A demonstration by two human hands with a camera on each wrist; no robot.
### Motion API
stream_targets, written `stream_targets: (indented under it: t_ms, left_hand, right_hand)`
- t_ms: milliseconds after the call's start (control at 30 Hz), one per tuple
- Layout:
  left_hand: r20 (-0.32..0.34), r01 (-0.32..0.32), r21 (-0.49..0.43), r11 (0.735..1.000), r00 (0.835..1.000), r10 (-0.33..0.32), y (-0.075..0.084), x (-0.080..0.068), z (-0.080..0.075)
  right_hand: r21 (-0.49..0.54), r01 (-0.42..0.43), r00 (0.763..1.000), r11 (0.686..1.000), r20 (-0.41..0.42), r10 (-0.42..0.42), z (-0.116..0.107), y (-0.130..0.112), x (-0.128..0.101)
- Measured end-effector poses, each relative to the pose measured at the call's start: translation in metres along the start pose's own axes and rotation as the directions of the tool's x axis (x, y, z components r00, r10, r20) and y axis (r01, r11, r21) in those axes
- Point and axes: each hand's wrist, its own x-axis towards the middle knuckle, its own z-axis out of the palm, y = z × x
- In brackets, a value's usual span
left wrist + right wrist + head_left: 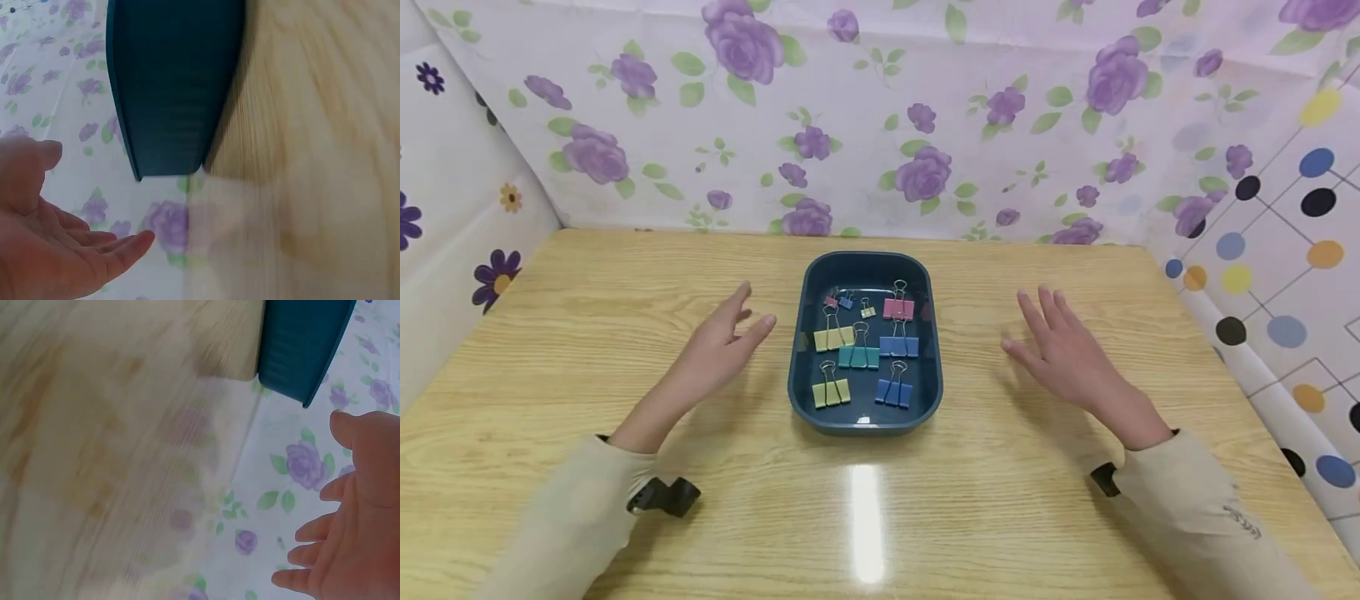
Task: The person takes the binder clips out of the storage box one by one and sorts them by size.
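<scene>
You have a light wooden table (587,333) with a glossy grained top, and a dark teal rounded plastic tray (797,367) sits directly on its middle.

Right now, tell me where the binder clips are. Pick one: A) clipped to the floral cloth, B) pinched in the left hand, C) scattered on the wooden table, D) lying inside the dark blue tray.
D: the binder clips all lie inside the dark blue tray on the table, while the left hand and the right hand hover open on either side, holding nothing.
</scene>
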Motion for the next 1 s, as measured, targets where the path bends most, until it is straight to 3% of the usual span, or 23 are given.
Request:
stream_targets:
  t_ms: [133, 333, 567, 800, 1000]
  left_hand:
    - [0.027, 0.057, -0.189, 0.98, 0.998, -0.052, 0.001, 0.001, 0.013]
    - [0.076, 0.133, -0.427, 0.895, 0.991, -0.112, -0.001, 0.003, 0.028]
    - [0.102, 0.197, -0.557, 0.807, 0.98, -0.169, -0.005, 0.008, 0.033]
    - [0.114, 0.193, -0.708, 0.679, 0.981, -0.16, -0.009, 0.01, 0.036]
    - [0.1, 0.173, -0.751, 0.637, 0.984, -0.15, -0.007, 0.011, 0.038]
  right_hand:
    - [0.074, 0.008, 1.0, 0.997, 0.012, -0.009, -0.001, -0.006, 0.002]
    - [0.167, 0.012, 1.0, 0.986, 0.013, -0.014, -0.001, -0.014, 0.004]
    - [0.261, 0.037, 0.999, 0.965, -0.013, -0.035, -0.001, -0.017, 0.006]
    - [0.371, 0.048, 0.998, 0.927, -0.043, -0.034, 0.001, -0.028, 0.012]
    - [0.463, 0.023, 0.994, 0.886, -0.107, 0.03, -0.006, -0.042, 0.02]
